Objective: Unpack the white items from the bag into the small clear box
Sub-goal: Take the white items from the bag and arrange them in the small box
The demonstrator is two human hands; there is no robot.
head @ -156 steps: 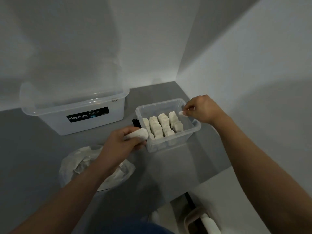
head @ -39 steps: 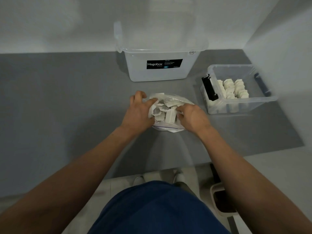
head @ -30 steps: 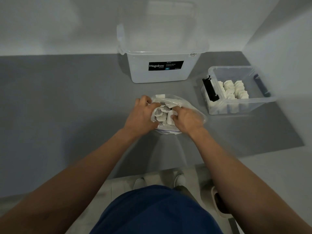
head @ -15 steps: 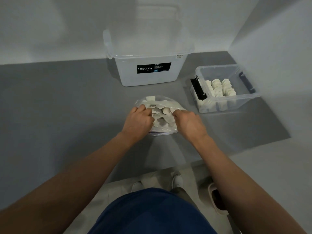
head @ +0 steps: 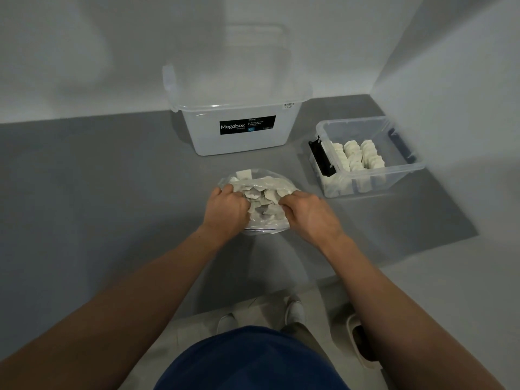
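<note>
A grey surface (head: 98, 192) runs to white walls at its back and right edges. The large clear box (head: 239, 139), with a black "Megabox" label on its front, stands at the middle of the back edge, against the wall. The small clear box (head: 408, 168) sits in the back right corner, lidless, close to the right wall and just apart from the large box.

The bag (head: 267, 230), clear plastic, lies at the middle of the surface, nearer the front edge, in front of the large box and to the left of the small one, touching neither. Its mouth faces up.

Both of the person's bare forearms reach in over the front edge. The left hand (head: 225, 211) has its fingers curled over the bag's left side, gripping the plastic there. The right hand (head: 309, 213) has its fingers curled into the right side of the mouth, closed on the contents; exactly which pieces it holds cannot be told.

The white items (head: 263, 198) lie in a loose heap inside the bag, between the two hands. Tidy rows (head: 360, 156) of the same pieces stand on edge in the small clear box, filling its left and middle part. A black latch (head: 320, 160) hangs on that box's left end.
</note>
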